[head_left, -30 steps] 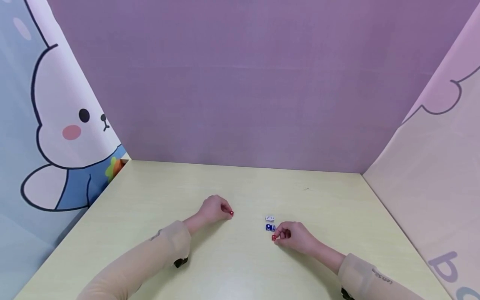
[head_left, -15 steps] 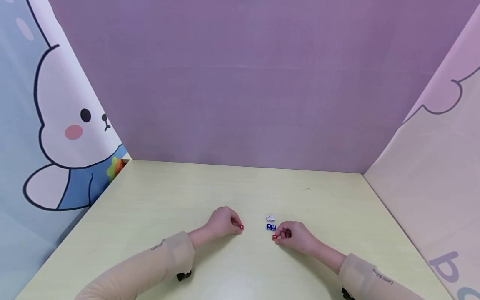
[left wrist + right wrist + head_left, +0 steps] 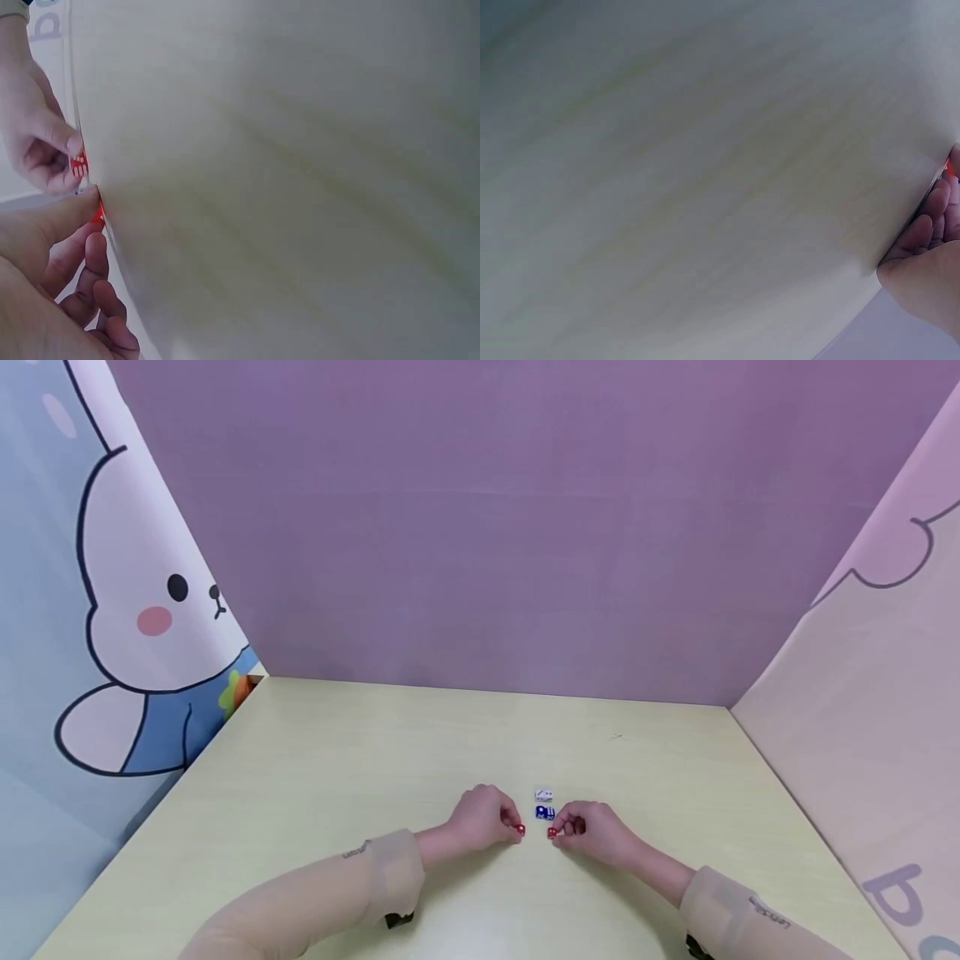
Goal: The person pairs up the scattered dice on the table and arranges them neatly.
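Note:
My left hand (image 3: 483, 818) pinches a red die (image 3: 521, 830) between thumb and forefinger, low over the table. Facing it from the right, my right hand (image 3: 596, 832) pinches a second red die (image 3: 552, 832). A small gap separates the two red dice in the head view. Just beyond them lies a pair of blue dice (image 3: 545, 812) side by side, and behind those a pair of white dice (image 3: 543, 795). In the left wrist view the right hand's red die (image 3: 79, 164) shows white pips, while fingers mostly cover the left hand's die (image 3: 98, 214).
The pale wooden table (image 3: 360, 735) ends at a purple backdrop (image 3: 480, 527). A printed rabbit panel (image 3: 150, 568) stands along the left side and a pale panel (image 3: 862, 718) along the right.
My left hand has carried its red die rightward and nearer to me, up close to the other red die. The right hand has stayed nearly still, holding its die.

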`<move>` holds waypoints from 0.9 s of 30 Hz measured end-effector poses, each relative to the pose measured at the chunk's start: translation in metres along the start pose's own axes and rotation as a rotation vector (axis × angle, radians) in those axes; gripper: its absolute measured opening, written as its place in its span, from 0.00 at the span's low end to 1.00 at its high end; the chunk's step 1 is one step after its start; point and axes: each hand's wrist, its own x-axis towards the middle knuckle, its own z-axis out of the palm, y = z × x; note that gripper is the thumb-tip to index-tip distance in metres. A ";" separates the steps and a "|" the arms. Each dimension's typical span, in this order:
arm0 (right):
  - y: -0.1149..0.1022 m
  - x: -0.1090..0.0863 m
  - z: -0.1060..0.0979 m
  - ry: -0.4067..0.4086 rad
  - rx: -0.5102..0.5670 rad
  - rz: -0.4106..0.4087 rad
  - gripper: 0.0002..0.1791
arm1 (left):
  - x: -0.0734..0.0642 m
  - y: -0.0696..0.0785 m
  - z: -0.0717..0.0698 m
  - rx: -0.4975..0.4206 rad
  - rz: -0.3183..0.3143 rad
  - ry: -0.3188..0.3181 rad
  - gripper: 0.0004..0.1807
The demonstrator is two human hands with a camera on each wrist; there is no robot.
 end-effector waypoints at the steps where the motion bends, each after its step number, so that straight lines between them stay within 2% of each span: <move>1: 0.000 0.000 0.000 0.002 0.001 -0.006 0.07 | 0.001 0.002 0.002 0.005 0.000 0.000 0.05; 7: 0.001 0.000 0.001 0.008 0.012 -0.046 0.06 | 0.007 0.013 0.010 0.038 0.010 0.011 0.06; 15: -0.001 0.000 -0.001 0.001 0.018 -0.045 0.07 | 0.011 0.020 0.016 0.073 0.005 0.026 0.06; 27: 0.002 0.000 0.001 0.003 0.026 -0.061 0.07 | 0.013 0.021 0.020 0.069 -0.010 0.030 0.07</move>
